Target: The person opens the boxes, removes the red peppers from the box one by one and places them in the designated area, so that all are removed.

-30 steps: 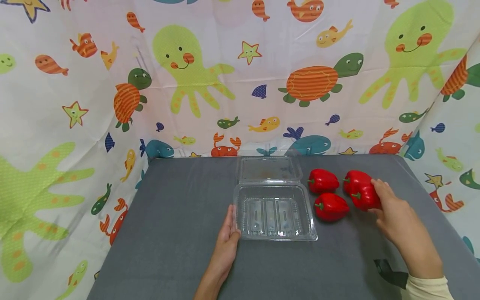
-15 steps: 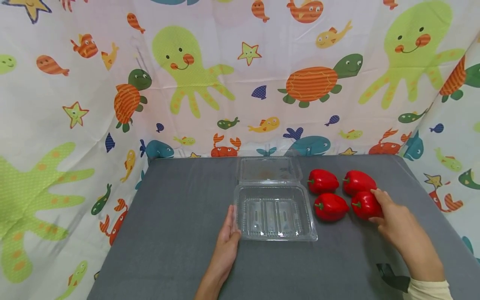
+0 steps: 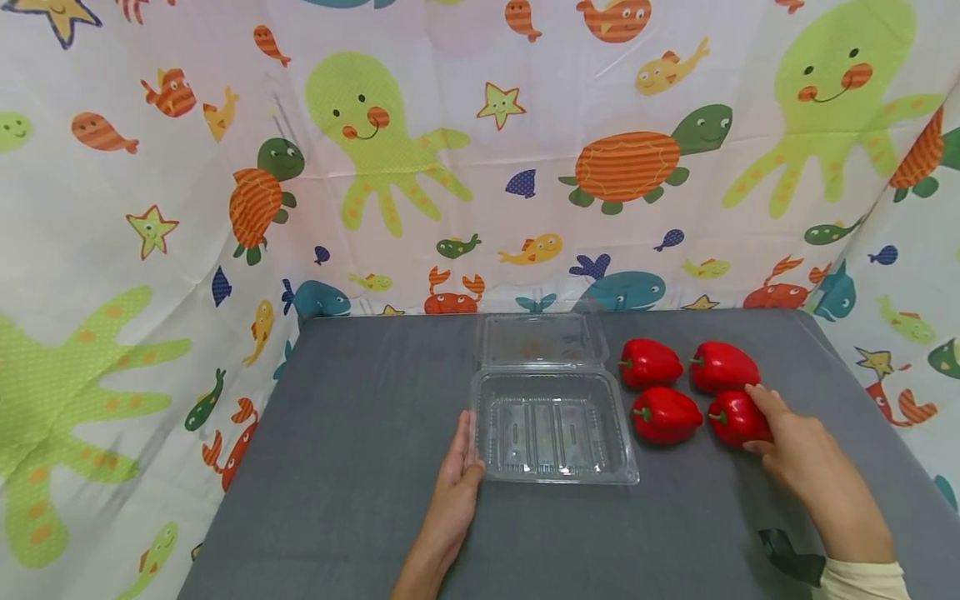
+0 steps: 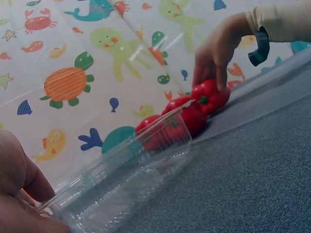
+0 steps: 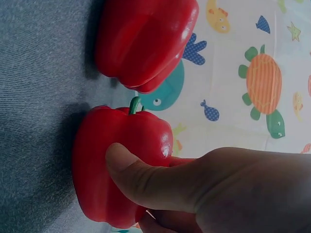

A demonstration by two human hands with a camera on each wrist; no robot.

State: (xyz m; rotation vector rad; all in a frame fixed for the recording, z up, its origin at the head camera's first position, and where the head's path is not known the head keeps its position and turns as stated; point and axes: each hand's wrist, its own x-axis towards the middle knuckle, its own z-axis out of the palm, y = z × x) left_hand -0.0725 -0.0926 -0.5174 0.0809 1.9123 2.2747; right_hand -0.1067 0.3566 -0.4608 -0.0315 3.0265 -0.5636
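Observation:
My right hand (image 3: 821, 475) grips a red bell pepper (image 5: 97, 170), thumb on one side and fingers on the other. This pepper sits at the near right of a group of red peppers, its green stem pointing left in the head view. Beside it lie a near-left pepper (image 3: 666, 415), a far-left pepper (image 3: 649, 363) and a far-right pepper (image 3: 724, 367). At the left wall of a clear plastic clamshell container (image 3: 555, 477), my left hand (image 3: 453, 487) pinches the rim between thumb and fingers. The container's base holds nothing, and its lid (image 3: 543, 340) lies folded back behind it.
A grey cloth (image 3: 360, 433) covers the table. Behind and along both sides hangs a white curtain (image 3: 442, 183) printed with sea animals. A dark band (image 4: 260, 46) circles the right wrist by a cream sleeve (image 4: 282, 23).
My right hand has brought its pepper down and slightly nearer me, from overlapping the far-right pepper to a place in front of it. My left hand and the container stay put.

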